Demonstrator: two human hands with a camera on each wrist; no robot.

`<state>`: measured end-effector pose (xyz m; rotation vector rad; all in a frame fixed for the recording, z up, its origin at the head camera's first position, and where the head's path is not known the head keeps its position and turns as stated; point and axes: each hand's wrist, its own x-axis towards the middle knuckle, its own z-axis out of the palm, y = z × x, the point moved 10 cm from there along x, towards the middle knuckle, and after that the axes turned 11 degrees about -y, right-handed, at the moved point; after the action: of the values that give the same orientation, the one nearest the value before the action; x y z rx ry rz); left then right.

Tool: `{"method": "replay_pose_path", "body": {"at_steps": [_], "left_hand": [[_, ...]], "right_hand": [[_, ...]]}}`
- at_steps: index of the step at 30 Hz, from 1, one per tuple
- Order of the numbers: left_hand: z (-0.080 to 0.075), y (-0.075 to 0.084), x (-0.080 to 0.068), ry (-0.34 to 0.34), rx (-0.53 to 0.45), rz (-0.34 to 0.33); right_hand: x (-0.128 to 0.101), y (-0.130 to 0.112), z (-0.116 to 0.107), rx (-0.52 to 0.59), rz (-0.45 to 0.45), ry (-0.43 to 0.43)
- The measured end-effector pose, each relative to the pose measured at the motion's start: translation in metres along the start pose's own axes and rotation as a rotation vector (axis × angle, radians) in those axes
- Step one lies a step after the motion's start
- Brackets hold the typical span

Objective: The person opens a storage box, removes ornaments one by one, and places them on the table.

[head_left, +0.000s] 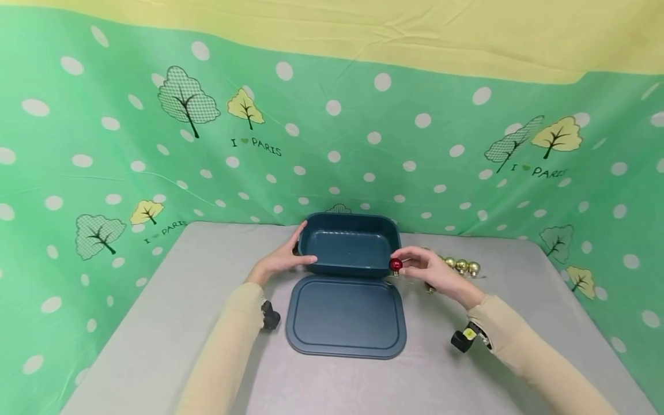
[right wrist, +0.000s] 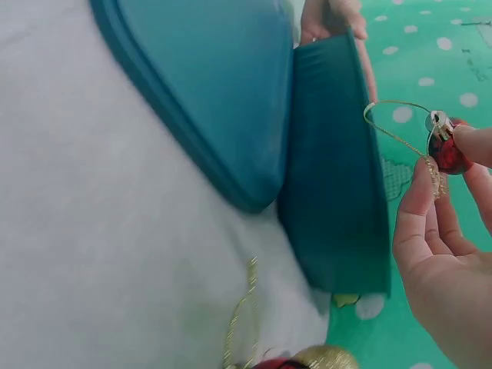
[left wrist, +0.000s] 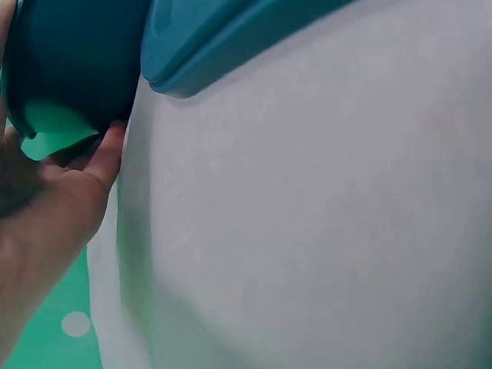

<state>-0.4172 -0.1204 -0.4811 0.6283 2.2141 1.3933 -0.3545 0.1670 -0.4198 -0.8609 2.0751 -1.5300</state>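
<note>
A deep dark-blue plastic box [head_left: 349, 269], uncovered, stands near the back of the table. My left hand [head_left: 277, 259] holds its left end, thumb along the front wall and fingers along the side. My right hand [head_left: 433, 272] pinches a small shiny red bauble [head_left: 396, 264] at the box's front right corner. In the right wrist view the bauble [right wrist: 449, 147] has a silver cap and a gold string loop. The matching flat lid [head_left: 346, 317] lies directly in front of the box. Several gold baubles [head_left: 461, 266] sit in a row beyond my right hand, which partly hides others.
A grey-white cloth [head_left: 145, 334] covers the table. Behind it hangs a green curtain [head_left: 332, 132] with white dots and printed trees. At the right wrist view's bottom edge, another red bauble [right wrist: 280, 364] lies beside a glittery gold one [right wrist: 329, 357].
</note>
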Motion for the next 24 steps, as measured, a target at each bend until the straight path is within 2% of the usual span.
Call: {"method": "replay_pose_path", "body": {"at_steps": [10,18,24], "left_hand": [[-0.001,0.006,-0.002,-0.013,0.035,-0.016],[0.001,0.005,0.000,-0.041,0.042,-0.071],[0.001,0.006,0.000,-0.049,0.051,-0.087]], "right_hand": [[-0.016,0.013,-0.008,-0.010,0.058,0.028],[-0.042,0.018,-0.030,-0.034,0.097,0.122],[-0.060,0.022,-0.047,-0.048,0.115,0.187]]}}
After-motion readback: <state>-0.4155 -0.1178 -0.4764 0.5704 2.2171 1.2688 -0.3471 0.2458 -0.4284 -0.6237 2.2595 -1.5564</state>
